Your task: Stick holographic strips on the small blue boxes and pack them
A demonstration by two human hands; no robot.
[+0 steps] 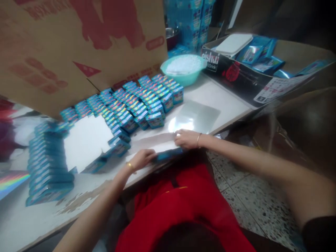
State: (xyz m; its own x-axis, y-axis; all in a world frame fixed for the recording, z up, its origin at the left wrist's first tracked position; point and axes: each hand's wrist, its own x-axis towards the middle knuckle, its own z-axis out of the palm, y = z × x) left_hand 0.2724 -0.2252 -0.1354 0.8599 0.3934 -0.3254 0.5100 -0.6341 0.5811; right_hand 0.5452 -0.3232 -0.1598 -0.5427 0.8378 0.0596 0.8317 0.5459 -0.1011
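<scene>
At the table's front edge lies a blue-and-white carton [168, 154], its white side up and a blue face toward me. My left hand [143, 159] is closed on its left end, fingers bent over it. On the right end, my right hand [187, 139] is closed too, with its fingertips pinched at the white part. Motion blur hides exactly how the carton is folded. Just beyond my right hand, a clear shiny sheet [196, 117] lies flat on the table. Several rows of small blue boxes [154, 120] stand behind my hands.
White sheets [88, 140] lie over part of the boxes, with a blue stack [51, 168] at the left. A turquoise bowl [183, 77] holds white contents. An open black carton [236, 75] with blue packs stands right. Behind rises a large cardboard box [78, 42].
</scene>
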